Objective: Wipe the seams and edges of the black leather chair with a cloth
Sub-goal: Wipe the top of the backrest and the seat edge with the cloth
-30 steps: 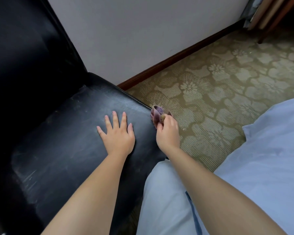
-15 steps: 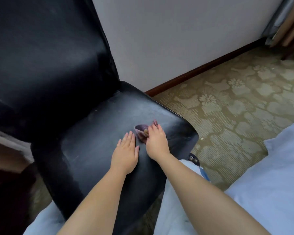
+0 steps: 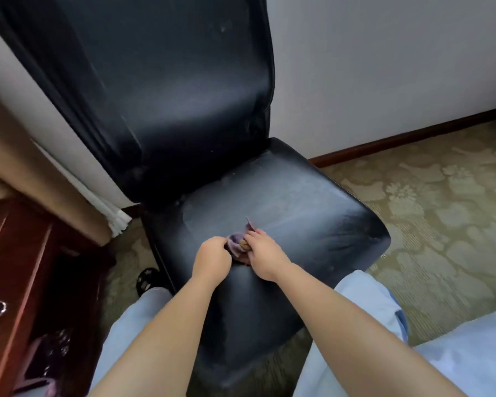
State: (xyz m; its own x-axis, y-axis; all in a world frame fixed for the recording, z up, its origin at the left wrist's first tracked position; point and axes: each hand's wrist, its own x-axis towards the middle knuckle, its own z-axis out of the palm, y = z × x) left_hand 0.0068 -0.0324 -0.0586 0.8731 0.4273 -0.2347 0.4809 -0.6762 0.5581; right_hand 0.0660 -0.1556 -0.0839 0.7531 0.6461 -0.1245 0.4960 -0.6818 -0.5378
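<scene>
The black leather chair (image 3: 298,202) stands against the white wall, its tall backrest at the top and its worn seat in the middle of the head view. A small purple cloth (image 3: 236,241) lies bunched on the front half of the seat. My left hand (image 3: 212,257) has its fingers curled and pinches the cloth's left side. My right hand (image 3: 262,253) grips the cloth from the right, fingers curled round it. Both hands meet over the seat, and most of the cloth is hidden between them.
A dark red wooden cabinet (image 3: 9,270) with a metal ring handle stands at the left, a beige curtain (image 3: 40,179) behind it. Patterned green carpet (image 3: 430,213) spreads to the right. A black shoe (image 3: 146,280) shows beside the chair's left edge. My light blue trousers fill the bottom.
My right hand carried the cloth from the seat's right edge to the middle of the seat. My left hand lifted off the seat, curled and took hold of the cloth. The view swung left.
</scene>
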